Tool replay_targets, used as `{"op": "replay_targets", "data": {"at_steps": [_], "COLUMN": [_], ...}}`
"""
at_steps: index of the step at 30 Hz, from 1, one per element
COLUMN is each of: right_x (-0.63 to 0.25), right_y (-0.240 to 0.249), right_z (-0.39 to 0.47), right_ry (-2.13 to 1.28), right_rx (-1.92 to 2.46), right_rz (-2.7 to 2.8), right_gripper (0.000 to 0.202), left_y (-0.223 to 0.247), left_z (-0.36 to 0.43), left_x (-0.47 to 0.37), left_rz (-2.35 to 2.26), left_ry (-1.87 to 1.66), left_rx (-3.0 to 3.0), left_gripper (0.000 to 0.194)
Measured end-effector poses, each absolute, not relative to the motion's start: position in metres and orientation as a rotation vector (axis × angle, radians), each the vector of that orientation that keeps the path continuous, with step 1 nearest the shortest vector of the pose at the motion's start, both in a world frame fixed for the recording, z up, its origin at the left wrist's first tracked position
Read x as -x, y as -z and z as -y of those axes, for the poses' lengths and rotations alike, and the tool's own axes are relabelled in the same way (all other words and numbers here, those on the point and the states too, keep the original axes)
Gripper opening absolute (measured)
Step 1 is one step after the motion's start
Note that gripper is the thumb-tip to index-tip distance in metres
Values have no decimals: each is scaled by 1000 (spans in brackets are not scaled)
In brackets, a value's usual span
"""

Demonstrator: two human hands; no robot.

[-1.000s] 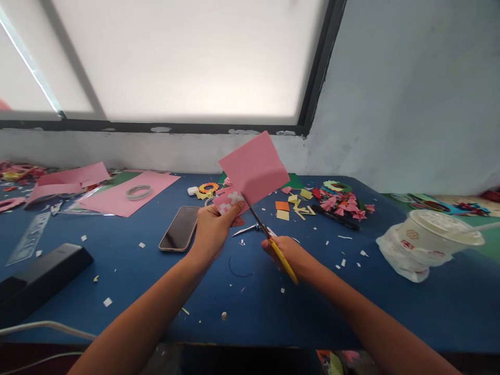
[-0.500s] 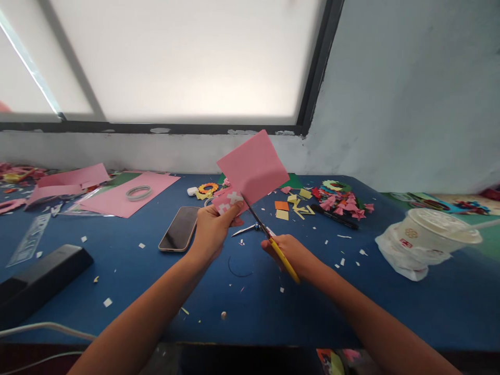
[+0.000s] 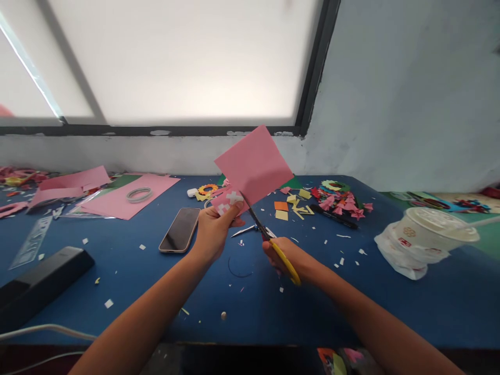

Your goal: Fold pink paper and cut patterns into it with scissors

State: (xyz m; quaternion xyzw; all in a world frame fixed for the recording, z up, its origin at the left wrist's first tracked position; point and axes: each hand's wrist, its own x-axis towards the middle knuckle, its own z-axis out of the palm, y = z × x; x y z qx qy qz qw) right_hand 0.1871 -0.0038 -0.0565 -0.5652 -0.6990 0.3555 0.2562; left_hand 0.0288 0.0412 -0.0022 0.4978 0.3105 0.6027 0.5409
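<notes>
My left hand (image 3: 213,229) pinches the lower left end of a sheet of pink paper (image 3: 255,164), held up above the table. White cross-shaped pieces (image 3: 233,198) show on the paper beside my thumb. My right hand (image 3: 287,255) is closed round the yellow handles of a pair of scissors (image 3: 282,260). The dark blades point up and left, meeting the paper's lower edge close to my left thumb. Under the scissors a small pointed metal tool (image 3: 244,230), perhaps a compass, lies partly hidden on the table.
A phone (image 3: 179,230) lies left of my left hand. Further left are pink sheets (image 3: 128,198) with a tape roll (image 3: 139,195), a clear ruler (image 3: 31,242) and a black oblong object (image 3: 47,284). Coloured paper pieces (image 3: 344,200), a black marker (image 3: 334,216) and a lidded cup (image 3: 429,229) are at right.
The pink paper has shifted slightly up, and its right corner reaches a little further right. Both hands keep their holds, and the scissor blades remain at the paper's edge.
</notes>
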Motion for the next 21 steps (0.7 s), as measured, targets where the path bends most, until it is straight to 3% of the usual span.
{"op": "replay_targets", "data": {"at_steps": [3,12,21], "right_x": [-190,-187,-187], "right_y": [61,47,43], "right_z": [3,3,3], "right_ry": [-1047,-585,-553], "right_rx": [1477,1652,1688], "right_rz": [1889,2039,2059], "right_gripper": [67,64,53], "left_y": [0,3,3], "left_z": [-42,-44,-43], "left_x": [-25,-25,-27], "left_rz": [-799,-929,-899], "left_ry": [-1403,-1398,-1394], "left_rx": [-1250,-1369,-1323], "left_gripper": [20,22,22]}}
